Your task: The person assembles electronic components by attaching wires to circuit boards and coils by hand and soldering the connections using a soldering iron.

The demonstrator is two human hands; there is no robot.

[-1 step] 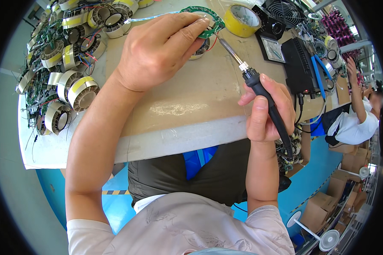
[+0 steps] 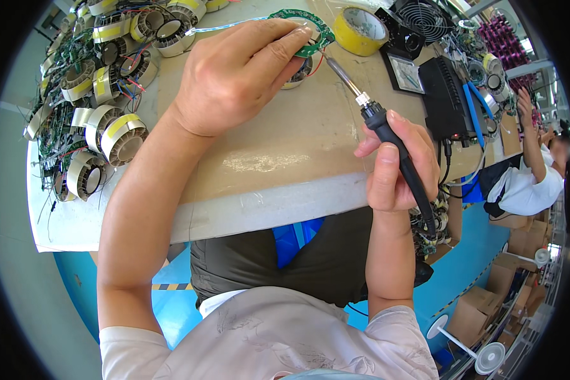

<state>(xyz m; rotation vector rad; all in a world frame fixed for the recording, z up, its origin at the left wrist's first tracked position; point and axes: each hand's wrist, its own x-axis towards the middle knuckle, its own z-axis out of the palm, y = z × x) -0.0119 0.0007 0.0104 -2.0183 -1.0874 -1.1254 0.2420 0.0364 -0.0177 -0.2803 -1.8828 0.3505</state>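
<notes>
Head view: left hand (image 2: 234, 76) lies palm-down over a coil (image 2: 296, 71) on the table (image 2: 285, 152), fingers pressing its green ring board (image 2: 310, 25). Right hand (image 2: 396, 164) fisted around a soldering iron (image 2: 386, 133), tip at the board's edge. Tape roll (image 2: 360, 30) just beyond; more coils (image 2: 101, 107) heaped far left.

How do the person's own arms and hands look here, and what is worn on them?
Both forearms are bare from the elbow down. The left hand and the right hand wear no gloves, and no ring, watch or bracelet is visible. The short sleeves of a pale, whitish T-shirt with a faint grey print cover only the upper arms.
</notes>
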